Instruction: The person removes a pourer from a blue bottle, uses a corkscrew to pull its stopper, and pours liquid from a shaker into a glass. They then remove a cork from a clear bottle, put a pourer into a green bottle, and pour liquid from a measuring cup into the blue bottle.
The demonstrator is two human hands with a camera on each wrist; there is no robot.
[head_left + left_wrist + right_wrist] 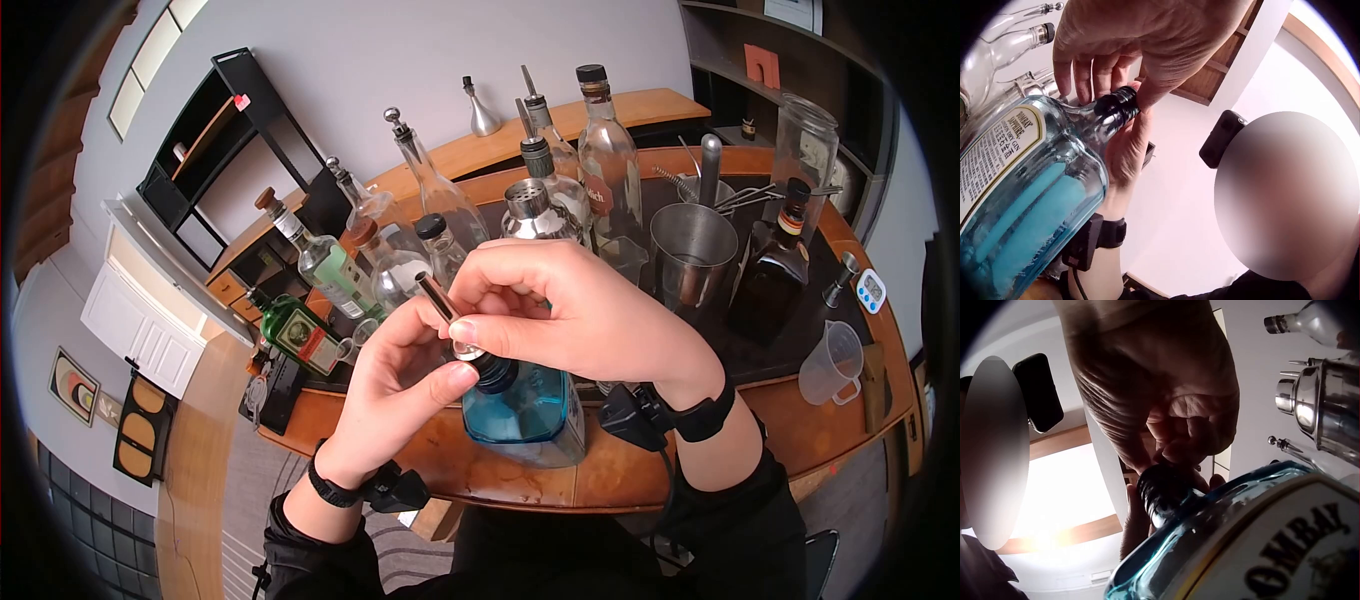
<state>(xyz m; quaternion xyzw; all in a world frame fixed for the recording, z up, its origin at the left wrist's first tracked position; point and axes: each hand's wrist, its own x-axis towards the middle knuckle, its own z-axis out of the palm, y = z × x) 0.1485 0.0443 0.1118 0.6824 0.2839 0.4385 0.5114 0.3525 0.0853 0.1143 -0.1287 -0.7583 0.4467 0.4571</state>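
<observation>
A blue glass gin bottle (520,405) stands upright at the table's front edge, its black ridged neck (1116,106) between both hands. From the bottle's mouth a metal pour spout (435,298) sticks up at a tilt. My right hand (565,300) pinches the spout low down, thumb across its front and the other fingers curled behind. Around the neck is my left hand (395,375), its thumb at the black collar just below the spout's base. The label (1297,550) shows in the right wrist view. Hands partly hide where spout and mouth meet.
Glass bottles (440,190) with stoppers stand behind the hands, with a green bottle (300,335) at left. A metal shaker (535,215), mixing tin (693,255), dark bottle (775,260), measuring jug (832,365) and timer (871,291) are towards the right.
</observation>
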